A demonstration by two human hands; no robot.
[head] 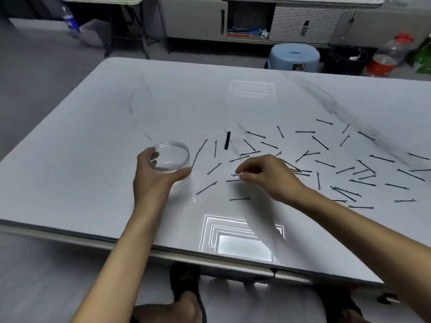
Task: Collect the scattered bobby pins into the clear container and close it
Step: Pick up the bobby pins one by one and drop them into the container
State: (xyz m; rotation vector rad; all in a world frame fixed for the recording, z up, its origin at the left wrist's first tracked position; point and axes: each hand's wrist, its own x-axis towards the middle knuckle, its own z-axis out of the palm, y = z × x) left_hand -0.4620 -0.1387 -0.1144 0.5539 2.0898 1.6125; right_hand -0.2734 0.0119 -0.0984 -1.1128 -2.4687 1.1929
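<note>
Table (116, 101): open surface from 8 through 1 o'clock of clear container (171, 157), mouth open upward. Left hand (154, 180) wraps container wall at 6 o'clock. Bobby pins (321, 163) strewn 2–4 o'clock, thickest far right. Black bar (227, 140) at 2. Right hand (268, 176) low among pins at 3.

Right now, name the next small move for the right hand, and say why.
Probably the right hand should pinch the bobby pin at its curled fingertips and carry it left into the clear container. The left hand grips that open container, which looks empty, while many pins lie scattered nearby.
</note>
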